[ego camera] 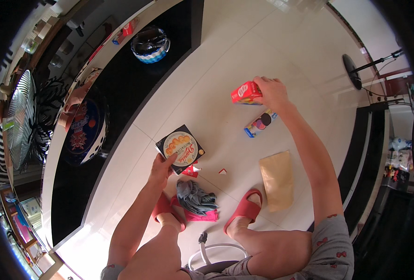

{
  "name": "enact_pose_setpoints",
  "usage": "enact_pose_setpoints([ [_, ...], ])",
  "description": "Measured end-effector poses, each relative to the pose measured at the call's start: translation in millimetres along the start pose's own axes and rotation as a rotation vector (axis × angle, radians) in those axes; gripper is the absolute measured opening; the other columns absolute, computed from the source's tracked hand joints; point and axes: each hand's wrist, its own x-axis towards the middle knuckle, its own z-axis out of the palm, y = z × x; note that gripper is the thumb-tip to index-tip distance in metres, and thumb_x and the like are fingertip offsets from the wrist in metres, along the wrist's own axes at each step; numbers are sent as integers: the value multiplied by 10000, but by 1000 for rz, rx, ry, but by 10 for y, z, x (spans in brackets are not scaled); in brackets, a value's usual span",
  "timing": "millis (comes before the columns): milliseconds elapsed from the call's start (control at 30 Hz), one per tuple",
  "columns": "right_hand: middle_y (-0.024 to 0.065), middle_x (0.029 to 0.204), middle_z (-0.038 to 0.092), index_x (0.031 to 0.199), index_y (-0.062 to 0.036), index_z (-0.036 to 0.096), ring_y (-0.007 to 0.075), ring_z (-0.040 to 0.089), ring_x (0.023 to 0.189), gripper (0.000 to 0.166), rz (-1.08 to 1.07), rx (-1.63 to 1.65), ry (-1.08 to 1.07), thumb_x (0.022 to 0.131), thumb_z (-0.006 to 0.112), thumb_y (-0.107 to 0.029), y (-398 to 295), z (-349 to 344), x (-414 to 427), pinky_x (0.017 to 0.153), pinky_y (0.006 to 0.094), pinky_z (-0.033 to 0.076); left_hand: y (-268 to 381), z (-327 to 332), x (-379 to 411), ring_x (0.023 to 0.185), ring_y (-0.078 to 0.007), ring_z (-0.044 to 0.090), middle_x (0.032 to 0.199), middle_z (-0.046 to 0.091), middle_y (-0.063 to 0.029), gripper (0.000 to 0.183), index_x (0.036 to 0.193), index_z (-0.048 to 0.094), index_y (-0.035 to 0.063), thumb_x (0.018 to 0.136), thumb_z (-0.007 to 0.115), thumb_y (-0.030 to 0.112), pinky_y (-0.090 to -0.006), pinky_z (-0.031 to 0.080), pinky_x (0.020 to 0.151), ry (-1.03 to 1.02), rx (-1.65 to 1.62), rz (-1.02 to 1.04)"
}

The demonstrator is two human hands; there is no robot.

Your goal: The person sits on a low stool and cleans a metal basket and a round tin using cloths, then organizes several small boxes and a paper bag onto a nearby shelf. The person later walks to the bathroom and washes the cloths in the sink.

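Observation:
My left hand point(162, 168) grips the near-left corner of a black square Danisa butter cookie box point(180, 148), its thumb on the top. Farther off to the right, my right hand point(271, 91) is closed around the right end of a red carton point(246, 93). Just below that hand, a blue and white snack box with a dark round print point(261, 123) rests on the tiled floor. Red and white packaging scraps point(192, 170) lie partly behind the cookie box, with a small torn piece point(222, 171) to their right.
A grey cloth point(196, 197) lies over a pink one point(203, 215) between my red slippers. A tan paper envelope point(277, 181) is at right. The black cabinet point(119, 94) along the left holds a blue-and-white container point(151, 45) and a dark round tin point(84, 131). A stand base point(351, 71) is far right.

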Motion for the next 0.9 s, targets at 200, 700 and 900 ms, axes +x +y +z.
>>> enact_pose_setpoints([
  [200, 63, 921, 710, 1157, -49, 604, 170, 679, 811, 567, 378, 993, -252, 722, 791, -361, -170, -244, -377, 659, 340, 515, 75, 213, -234, 1054, -188, 639, 1186, 624, -79, 409, 1271, 491, 66, 906, 667, 116, -321, 567, 854, -74, 15, 10],
  [700, 108, 1039, 670, 1347, -32, 384, 162, 698, 842, 712, 667, 1434, -232, 819, 782, -296, -791, 311, -1027, 612, 318, 595, -63, 209, 110, 971, -162, 628, 1081, 645, -101, 550, 1245, 473, 24, 812, 773, 182, -293, 509, 776, 123, 323, 95],
  [900, 63, 1068, 641, 1311, -79, 404, 135, 670, 897, 574, 641, 1556, -241, 865, 731, -234, -934, 311, -1219, 653, 304, 585, -110, -11, 171, 1011, -172, 611, 1101, 638, -107, 626, 1284, 449, 18, 795, 790, 210, -308, 484, 873, 108, 283, 94],
])
